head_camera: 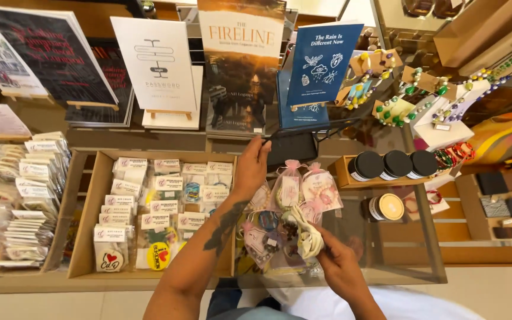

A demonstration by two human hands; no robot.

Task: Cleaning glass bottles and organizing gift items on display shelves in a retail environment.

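Left hand [250, 169] fingers pinch a flat black pouch [291, 148]; right hand [339, 266] fingers grip cream cord [309, 237].

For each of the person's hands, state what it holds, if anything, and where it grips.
The right hand pinches a cream cord loop at its lower end. The left hand touches a dark flat case at its edge; grip unclear.

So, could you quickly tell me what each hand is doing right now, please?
Left hand: fingers pinched on the edge of a flat black thing; a firm hold cannot be told.
Right hand: closed on a cream cord bundle.
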